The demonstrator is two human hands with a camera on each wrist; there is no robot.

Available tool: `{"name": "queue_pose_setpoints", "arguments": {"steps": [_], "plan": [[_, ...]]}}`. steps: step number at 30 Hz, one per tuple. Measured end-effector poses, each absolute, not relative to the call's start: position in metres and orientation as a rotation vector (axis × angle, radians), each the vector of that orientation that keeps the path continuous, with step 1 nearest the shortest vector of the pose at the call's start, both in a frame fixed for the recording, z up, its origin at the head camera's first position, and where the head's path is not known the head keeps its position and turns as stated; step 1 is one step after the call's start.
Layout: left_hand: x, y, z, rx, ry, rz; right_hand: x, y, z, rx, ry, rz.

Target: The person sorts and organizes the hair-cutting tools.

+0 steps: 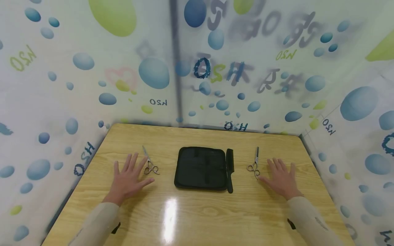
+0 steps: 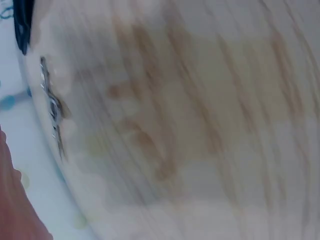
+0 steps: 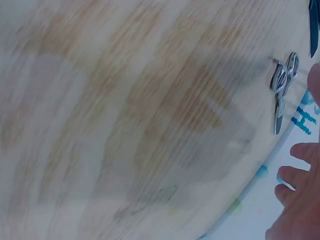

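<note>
My left hand, palm down with fingers spread, is at the left of the wooden table. Just beyond its thumb and fingers lies a pair of silver hair scissors, also seen in the left wrist view as thin scissors. My right hand is held the same way at the right, its thumb close to a second pair of scissors. In the right wrist view these scissors lie near the hand. Neither hand holds anything. Between them are a flat black case and a black comb.
The light wooden table has a bright reflection near the front. Behind it and at both sides hang white walls patterned with blue and green drops and letters. The comb lies along the case's right edge.
</note>
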State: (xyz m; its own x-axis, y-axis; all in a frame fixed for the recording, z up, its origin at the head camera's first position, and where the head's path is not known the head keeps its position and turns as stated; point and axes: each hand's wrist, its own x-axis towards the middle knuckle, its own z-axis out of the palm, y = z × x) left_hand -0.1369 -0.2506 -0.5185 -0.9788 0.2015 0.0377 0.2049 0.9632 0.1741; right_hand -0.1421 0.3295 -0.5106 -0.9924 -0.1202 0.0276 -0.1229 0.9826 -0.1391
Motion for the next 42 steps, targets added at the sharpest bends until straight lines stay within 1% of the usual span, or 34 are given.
{"name": "queue_pose_setpoints", "arguments": {"steps": [10, 24, 32, 42], "plan": [[-0.137, -0.223, -0.516, -0.407, -2.989, -0.379, -0.154, 0.307, -0.506, 0.139, -3.109, 0.194], [-0.143, -0.182, -0.518, -0.460, -2.974, -0.503, -0.182, 0.284, -0.516, -0.085, -3.069, 0.221], [-0.145, -0.160, -0.519, -0.493, -2.971, -0.513, -0.193, 0.276, -0.514, -0.145, -3.068, 0.235], [-0.147, -0.137, -0.517, -0.574, -2.981, -0.551, -0.204, 0.276, -0.515, -0.295, -3.154, 0.228]]}}
